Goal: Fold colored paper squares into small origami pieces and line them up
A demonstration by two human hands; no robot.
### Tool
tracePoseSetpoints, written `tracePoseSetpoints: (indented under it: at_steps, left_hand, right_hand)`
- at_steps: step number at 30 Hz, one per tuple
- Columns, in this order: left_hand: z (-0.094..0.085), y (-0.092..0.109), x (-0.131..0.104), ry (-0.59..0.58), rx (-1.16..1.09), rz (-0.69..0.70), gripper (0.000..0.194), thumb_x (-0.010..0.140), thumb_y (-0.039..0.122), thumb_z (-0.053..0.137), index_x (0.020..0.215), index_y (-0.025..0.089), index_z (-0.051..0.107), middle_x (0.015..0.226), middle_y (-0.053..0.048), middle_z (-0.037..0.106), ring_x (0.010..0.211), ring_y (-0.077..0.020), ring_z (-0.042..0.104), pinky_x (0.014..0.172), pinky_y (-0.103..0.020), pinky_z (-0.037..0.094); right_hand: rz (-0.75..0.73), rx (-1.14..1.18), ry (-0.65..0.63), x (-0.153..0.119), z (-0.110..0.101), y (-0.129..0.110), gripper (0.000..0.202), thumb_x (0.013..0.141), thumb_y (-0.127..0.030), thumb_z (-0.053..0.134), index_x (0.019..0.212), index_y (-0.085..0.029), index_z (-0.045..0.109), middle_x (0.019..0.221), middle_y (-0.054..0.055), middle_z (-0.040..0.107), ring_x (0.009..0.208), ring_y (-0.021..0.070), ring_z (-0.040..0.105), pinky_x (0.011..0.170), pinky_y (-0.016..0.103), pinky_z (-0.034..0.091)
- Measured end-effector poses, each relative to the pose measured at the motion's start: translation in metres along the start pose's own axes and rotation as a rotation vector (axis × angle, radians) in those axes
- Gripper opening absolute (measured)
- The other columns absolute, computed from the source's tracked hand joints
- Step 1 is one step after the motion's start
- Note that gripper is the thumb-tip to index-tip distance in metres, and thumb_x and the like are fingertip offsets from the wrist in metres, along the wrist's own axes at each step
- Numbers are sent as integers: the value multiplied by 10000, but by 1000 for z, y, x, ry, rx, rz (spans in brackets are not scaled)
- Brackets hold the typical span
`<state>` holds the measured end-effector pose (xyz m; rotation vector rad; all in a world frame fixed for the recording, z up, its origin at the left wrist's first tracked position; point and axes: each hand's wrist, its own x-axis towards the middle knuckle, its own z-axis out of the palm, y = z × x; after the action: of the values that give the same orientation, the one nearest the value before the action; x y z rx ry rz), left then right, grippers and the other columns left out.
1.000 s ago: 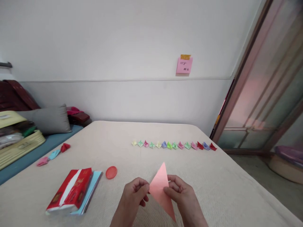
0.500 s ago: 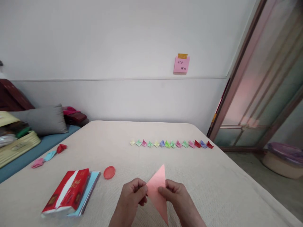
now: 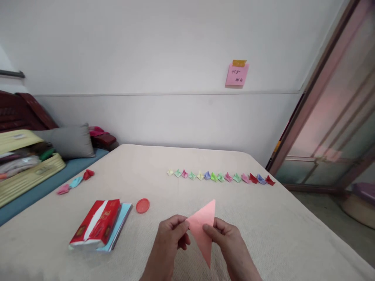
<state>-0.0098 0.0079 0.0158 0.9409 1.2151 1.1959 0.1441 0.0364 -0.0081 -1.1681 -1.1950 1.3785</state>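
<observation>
A pink sheet of paper (image 3: 202, 224), folded into a triangle, is held up above the cloth-covered table near the front. My left hand (image 3: 172, 236) pinches its left corner between thumb and fingers. On the opposite side, my right hand (image 3: 224, 238) grips the right edge, with the thumb lying flat on the front face and the fingers behind, partly hidden. One tip of the triangle points up and another hangs down between the hands.
Across the table's far part runs a row of several small folded paper pieces (image 3: 213, 176). A red lid (image 3: 143, 205) lies left of my hands. Farther left are a red tissue pack (image 3: 98, 224), coloured paper sheets (image 3: 118, 228) and three folded pieces (image 3: 76, 182).
The whole view has shifted, so the table's things appear farther right and slightly higher. Both hands still hold the pink paper, which looks slightly turned.
</observation>
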Motion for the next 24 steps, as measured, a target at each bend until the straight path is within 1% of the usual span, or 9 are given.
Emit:
tracePoseSetpoints:
  at_steps: [2,5,7,10,13,16,19,21,24]
  left_hand:
    - [-1,0,-1,12,-27,26,208,823,273,552,686,136,627,495,15,540,474,-96,437,474,-211,307]
    - [-4,-1,-1,9,-78,52,203,838,264,531,701,142,617,534,0,581,500,-103,478,490,-212,347]
    - [-5,0,0,14,-81,56,186,833,259,537,704,146,611,565,-10,609,531,-118,523,506,-219,384]
    - [-4,2,0,38,-42,85,173,826,259,548,704,153,611,608,-26,646,587,-152,584,531,-242,434]
    - [-1,8,-2,48,20,138,175,832,247,543,708,153,623,643,-45,682,617,-171,606,572,-270,468]
    - [1,14,-6,23,48,197,169,843,239,542,750,150,652,688,-57,700,702,-200,631,641,-294,491]
    - [3,18,-10,-26,41,244,168,852,270,556,840,152,676,786,-67,707,773,-210,629,722,-312,497]
    - [4,19,-13,-44,44,282,203,860,309,555,839,156,686,892,-84,699,820,-212,616,752,-309,490]
    - [6,14,-11,16,-28,294,202,823,339,600,776,161,682,1075,-97,650,847,-204,606,728,-284,484]
  right_hand:
    - [6,0,-14,-4,1,-9,367,721,-440,664,508,-199,487,532,-29,455,557,152,410,562,272,321]
    - [-17,-23,5,-9,0,-20,304,765,-413,638,576,-183,580,563,-19,509,579,149,422,571,264,316]
    - [-1,-10,-7,-11,-1,-24,266,755,-398,655,612,-178,610,501,-36,489,511,127,384,510,249,265]
    - [56,57,-93,-12,0,-26,227,725,-380,691,667,-167,638,424,-69,438,400,80,282,443,239,159]
    - [50,73,-112,-13,2,-28,208,707,-340,709,799,-155,689,618,-15,609,365,39,276,418,229,133]
    - [12,94,-47,-14,5,-28,196,706,-304,716,853,-175,719,752,24,675,392,61,411,411,219,232]
    - [-26,143,16,-14,3,-25,125,701,-287,722,786,-197,743,793,52,705,610,175,605,513,250,405]
    - [-91,160,44,-13,0,-22,42,690,-255,730,708,-217,738,892,60,715,812,234,633,650,282,469]
    - [-223,139,16,-11,-7,-17,39,689,-263,736,660,-237,737,996,70,705,959,279,608,764,318,485]
